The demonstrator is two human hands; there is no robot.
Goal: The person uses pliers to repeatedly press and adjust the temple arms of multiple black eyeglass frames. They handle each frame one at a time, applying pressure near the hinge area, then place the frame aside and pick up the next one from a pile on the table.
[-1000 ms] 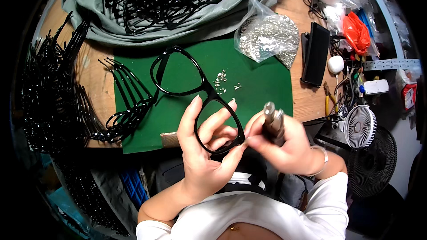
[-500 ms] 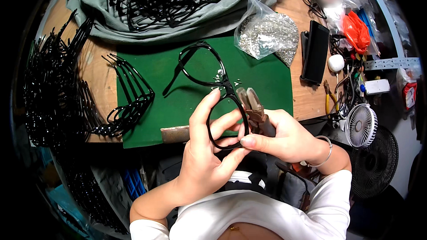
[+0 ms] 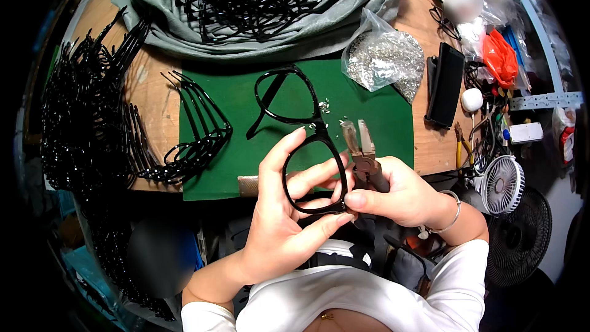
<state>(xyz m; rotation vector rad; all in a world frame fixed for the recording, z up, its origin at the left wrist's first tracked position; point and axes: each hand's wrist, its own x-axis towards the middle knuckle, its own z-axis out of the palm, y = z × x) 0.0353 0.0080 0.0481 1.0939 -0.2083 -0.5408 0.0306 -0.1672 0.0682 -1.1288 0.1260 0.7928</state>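
The eyeglass frame (image 3: 321, 131) looks glossy plastic, the pliers (image 3: 365, 163) dull metal.

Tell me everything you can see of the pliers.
The pliers look metal and worn: two blunt, greyish jaws, spread apart, a brownish joint, and handles mostly hidden in the right hand, which holds them. The jaws point away from the person, seen against the green mat, right of the black glasses. Whether they touch the glasses is unclear.

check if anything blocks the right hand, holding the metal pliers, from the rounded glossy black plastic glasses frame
Nothing visible does: the right hand apparently touches the near end of the black plastic glasses frame with its thumb; the open metal pliers are held beside it.
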